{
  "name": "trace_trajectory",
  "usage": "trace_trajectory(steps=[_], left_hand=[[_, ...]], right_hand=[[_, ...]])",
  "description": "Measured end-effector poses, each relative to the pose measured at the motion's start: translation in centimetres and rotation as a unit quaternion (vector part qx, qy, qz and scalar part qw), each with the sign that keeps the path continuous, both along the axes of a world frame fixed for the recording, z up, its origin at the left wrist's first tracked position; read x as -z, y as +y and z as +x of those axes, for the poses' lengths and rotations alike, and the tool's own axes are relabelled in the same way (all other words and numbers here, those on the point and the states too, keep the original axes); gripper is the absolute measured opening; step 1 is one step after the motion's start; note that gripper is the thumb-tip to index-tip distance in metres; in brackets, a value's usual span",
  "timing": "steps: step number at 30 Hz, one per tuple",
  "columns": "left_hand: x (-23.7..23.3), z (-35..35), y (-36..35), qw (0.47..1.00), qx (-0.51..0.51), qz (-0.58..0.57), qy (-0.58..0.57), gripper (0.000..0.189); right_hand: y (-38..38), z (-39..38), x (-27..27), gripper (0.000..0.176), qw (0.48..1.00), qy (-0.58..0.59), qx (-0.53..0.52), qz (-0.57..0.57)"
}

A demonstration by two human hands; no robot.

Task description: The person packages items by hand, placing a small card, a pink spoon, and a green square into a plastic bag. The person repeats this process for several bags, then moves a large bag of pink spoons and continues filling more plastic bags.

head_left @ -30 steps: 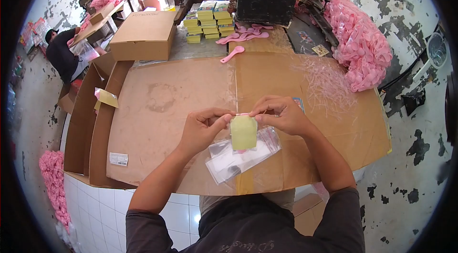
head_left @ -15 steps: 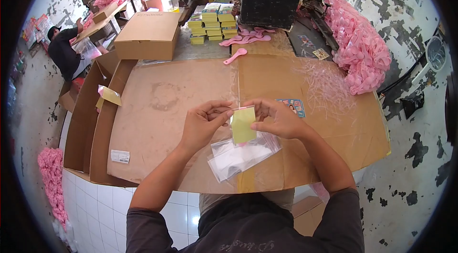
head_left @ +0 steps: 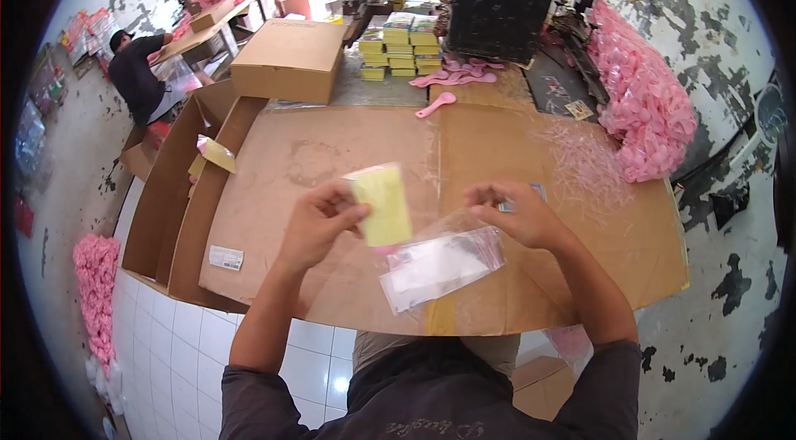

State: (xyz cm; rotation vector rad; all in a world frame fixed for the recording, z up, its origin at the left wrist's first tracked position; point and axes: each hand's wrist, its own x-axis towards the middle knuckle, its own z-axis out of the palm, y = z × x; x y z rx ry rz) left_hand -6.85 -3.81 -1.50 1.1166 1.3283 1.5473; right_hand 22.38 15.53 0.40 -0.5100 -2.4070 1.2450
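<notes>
My left hand [head_left: 322,223] pinches a yellow-green card packet [head_left: 381,206] by its left edge, above the cardboard-covered table. A bit of pink shows at the packet's lower end. To the right, my right hand [head_left: 516,214] is closed at the fingertips on a thin clear strip, blurred and hard to make out. Clear plastic bags [head_left: 444,268] lie on the cardboard below and between both hands. Behind my right hand, a blue printed card [head_left: 537,190] is partly hidden.
An open carton [head_left: 186,216] stands along the left edge, with a closed box [head_left: 288,60] behind it. Card stacks [head_left: 400,46], a pink spoon [head_left: 436,105] and more spoons lie at the back. Plastic strips [head_left: 584,162] and a pink pile [head_left: 647,100] are right. A person [head_left: 137,75] sits far left.
My left hand has moved left with the packet. My right hand has let go of the packet and moved right, away from it. The view has shifted slightly.
</notes>
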Motion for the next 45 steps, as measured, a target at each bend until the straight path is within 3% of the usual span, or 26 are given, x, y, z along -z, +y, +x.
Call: trace_trajectory(steps=[3,5,6,8,11,14,17,18,21,25,28,31,34,36,38,40,42,44,45], left_hand=[[0.6,-5.9,-3.7,0.982,-0.179,0.056,0.024,0.01],[-0.7,-11.0,-5.5,0.941,-0.323,0.088,0.057,0.008],[-1.9,-13.4,-5.8,0.92,-0.363,0.145,0.008,0.013],[-2.1,-21.5,-7.9,0.889,-0.409,0.19,-0.08,0.047],[-1.7,-26.5,-8.7,0.872,-0.465,0.14,-0.069,0.069],[-1.0,-26.7,-7.1,0.806,-0.554,-0.105,0.183,0.072],[3.9,-32.2,-6.1,0.786,-0.482,-0.148,0.358,0.065],[4.0,-32.6,-6.2,0.792,-0.461,-0.167,0.363,0.049],[2.6,-34.4,-7.0,0.797,-0.51,-0.093,0.311,0.045],[-0.6,-36.3,-8.8,0.681,-0.626,0.125,0.358,0.043],[-1.2,-39.1,-10.8,0.607,-0.65,0.091,0.448,0.042],[-0.5,-39.0,-10.9,0.602,-0.583,-0.143,0.527,0.045],[-0.5,-32.3,-7.2,0.63,-0.531,-0.053,0.565,0.046],[-2.7,-21.6,-2.5,0.739,-0.487,0.018,0.464,0.043],[-2.2,-15.6,0.5,0.836,-0.351,0.022,0.421,0.041],[-2.4,-7.9,2.3,0.873,-0.154,0.061,0.459,0.047],[-0.8,-2.5,3.4,0.89,0.022,0.065,0.451,0.068],[0.3,2.0,3.8,0.877,0.164,0.069,0.445,0.075],[1.0,3.1,3.9,0.864,0.186,0.093,0.459,0.077]], right_hand=[[0.4,2.0,1.2,0.026,0.999,-0.031,-0.003,0.032],[0.7,2.8,1.8,0.025,0.999,-0.037,0.0,0.028],[0.8,3.1,1.9,0.025,0.999,-0.037,0.006,0.019],[0.9,3.5,2.2,0.024,0.999,-0.031,0.024,0.001],[1.4,3.6,2.8,0.023,0.998,-0.013,0.047,-0.027],[1.8,3.7,3.8,0.023,0.997,-0.008,0.054,-0.053],[1.7,3.8,4.1,0.023,0.996,-0.008,0.056,-0.075],[1.8,3.8,4.2,0.023,0.995,-0.01,0.056,-0.078],[2.0,4.2,4.5,0.023,0.995,-0.007,0.067,-0.074],[2.5,4.7,4.5,0.023,0.995,-0.008,0.097,0.037],[3.0,4.8,4.0,0.023,0.981,0.022,0.155,0.117],[4.1,5.2,4.1,0.027,0.941,-0.005,0.204,0.269],[4.5,5.4,4.5,0.033,0.935,-0.038,0.232,0.267],[4.8,5.3,5.0,0.036,0.931,-0.042,0.229,0.282],[4.7,5.0,4.7,0.039,0.936,-0.049,0.209,0.279],[4.1,4.0,3.4,0.041,0.948,-0.058,0.177,0.256],[4.5,2.9,2.5,0.046,0.953,-0.08,0.14,0.258],[6.0,1.1,2.0,0.05,0.953,-0.095,0.118,0.264],[7.6,-0.2,2.2,0.052,0.951,-0.097,0.117,0.269]])
